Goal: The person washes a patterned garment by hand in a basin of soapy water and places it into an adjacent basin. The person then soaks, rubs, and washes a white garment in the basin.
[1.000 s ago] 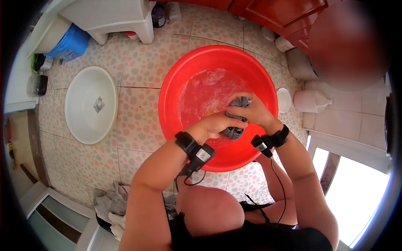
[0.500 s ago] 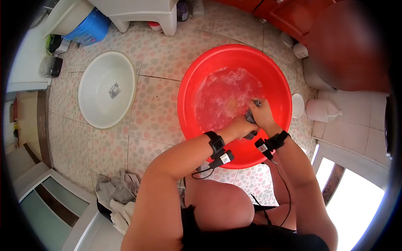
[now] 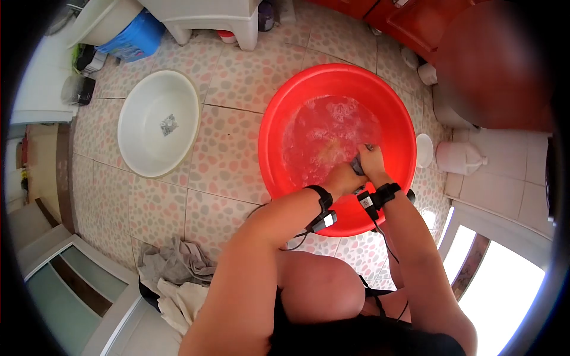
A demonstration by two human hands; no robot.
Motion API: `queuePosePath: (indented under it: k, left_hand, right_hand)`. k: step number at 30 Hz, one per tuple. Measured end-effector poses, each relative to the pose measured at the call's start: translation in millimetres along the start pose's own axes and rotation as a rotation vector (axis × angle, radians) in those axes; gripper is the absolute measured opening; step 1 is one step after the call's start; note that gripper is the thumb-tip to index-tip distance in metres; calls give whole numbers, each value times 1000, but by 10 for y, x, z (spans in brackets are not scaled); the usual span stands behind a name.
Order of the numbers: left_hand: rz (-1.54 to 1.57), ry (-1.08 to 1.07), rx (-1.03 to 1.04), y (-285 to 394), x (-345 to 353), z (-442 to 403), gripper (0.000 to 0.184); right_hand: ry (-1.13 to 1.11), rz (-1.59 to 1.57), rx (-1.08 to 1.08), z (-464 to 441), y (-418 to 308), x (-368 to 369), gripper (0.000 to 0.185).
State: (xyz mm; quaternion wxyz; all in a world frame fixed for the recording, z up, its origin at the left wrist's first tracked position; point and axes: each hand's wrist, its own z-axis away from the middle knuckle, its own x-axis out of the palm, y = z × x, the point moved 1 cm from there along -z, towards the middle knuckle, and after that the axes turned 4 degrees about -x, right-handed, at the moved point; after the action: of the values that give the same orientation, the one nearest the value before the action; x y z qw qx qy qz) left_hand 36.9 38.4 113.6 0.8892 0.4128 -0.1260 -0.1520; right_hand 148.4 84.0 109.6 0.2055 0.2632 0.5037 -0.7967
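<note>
A dark grey cloth (image 3: 357, 165) is bunched tightly between my two hands, above the soapy water in a large red basin (image 3: 275, 113). My left hand (image 3: 341, 180) is closed around its lower part, with a bit of cloth showing beneath the fingers. Close beside it on the upper right, my right hand (image 3: 373, 162) is wrapped round the other end, and a small piece sticks out at the top of the fist. Most of the cloth is hidden by the fingers. Both wrists wear black straps with small devices.
A white basin (image 3: 142, 142) stands on the tiled floor at the left. Grey and white clothes (image 3: 178, 264) lie at the lower left. A blue bucket (image 3: 133, 38) and a white stool (image 3: 205, 15) are at the top left. A pinkish jug (image 3: 457, 158) and white cup (image 3: 423, 150) stand right.
My hands have closed more tightly around the cloth, which is now squeezed into a smaller, mostly hidden bundle. The view has shifted, so the basins appear farther right.
</note>
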Motion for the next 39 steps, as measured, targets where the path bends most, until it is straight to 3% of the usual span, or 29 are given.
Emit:
queuePosePath:
  k: [2, 4, 5, 7, 8, 10, 13, 16, 18, 20, 22, 24, 25, 26, 27, 28, 30, 32, 33, 34, 36, 37, 38, 39]
  left_hand:
    - [-30, -14, 67, -76, 36, -76, 30]
    - [-112, 20, 124, -77, 65, -92, 31]
    - [-192, 51, 177, -70, 69, -91, 33]
    - [-195, 49, 157, 4, 59, -31, 33]
    - [-194, 37, 140, 38, 68, -21, 33]
    - [-181, 86, 177, -80, 78, -127, 37]
    - [-394, 99, 143, 173, -23, 101, 35]
    - [-454, 176, 185, -9, 62, -74, 32]
    - [-441, 150, 208, 29, 35, -68, 40]
    - [-212, -21, 132, 120, 12, -84, 39]
    - [-190, -55, 151, 169, -2, -231, 33]
    - [343, -298, -114, 304, 57, -307, 30]
    - [347, -292, -116, 345, 100, -343, 30]
    - [617, -394, -113, 382, 160, -381, 29]
    - [888, -493, -106, 417, 169, -379, 28]
    - [891, -487, -105, 409, 141, -369, 28]
    - [856, -422, -98, 418, 57, -323, 31]
    - [864, -378, -23, 346, -7, -402, 34]
    - [517, -125, 236, 387, -209, -336, 34]
    - [158, 125, 479, 445, -403, -263, 33]
    - [285, 346, 604, 521, -728, -182, 35]
    - [366, 423, 606, 550, -914, -147, 37]
    - [441, 502, 611, 572, -1133, -91, 39]
    - [453, 525, 584, 575, -1389, 26, 48]
  right_hand:
    - [12, -40, -30, -129, 304, 65, 33]
    - [-16, 198, -513, -400, 929, 138, 32]
    - [-21, 190, -519, -481, 975, 60, 32]
    - [-64, 819, -703, -624, 981, 43, 32]
    - [-68, 812, -715, -557, 810, 50, 32]
    - [7, -294, 221, -233, 267, -82, 22]
    - [54, -348, 247, -6, -21, -103, 24]
    - [-4, -339, 206, -152, 362, -110, 26]
    - [-53, -465, 195, -144, 431, -213, 32]
    - [-104, -592, 187, -42, 354, -283, 38]
    - [-448, -1174, 214, 186, -46, -465, 48]
    - [-450, -1264, 256, 352, -200, -553, 51]
    - [-447, -1356, 307, 401, -222, -552, 54]
    - [-453, -1355, 312, 370, -133, -498, 54]
    - [-556, -1529, 255, 303, -9, -417, 52]
    - [-660, -1703, 193, 243, 100, -379, 50]
    - [-671, -1689, 245, 219, 39, -362, 49]
    - [-832, -1262, 358, 234, -56, -370, 50]
    - [-893, -1044, 408, 261, -66, -361, 51]
    - [-895, -1046, 409, 289, -54, -343, 51]
    - [-796, -836, 304, 392, 14, -324, 53]
    - [-651, -707, 135, 361, 250, -280, 48]
    - [-657, -715, 133, 420, 268, -302, 48]
    - [-569, -509, 113, 486, 261, -333, 44]
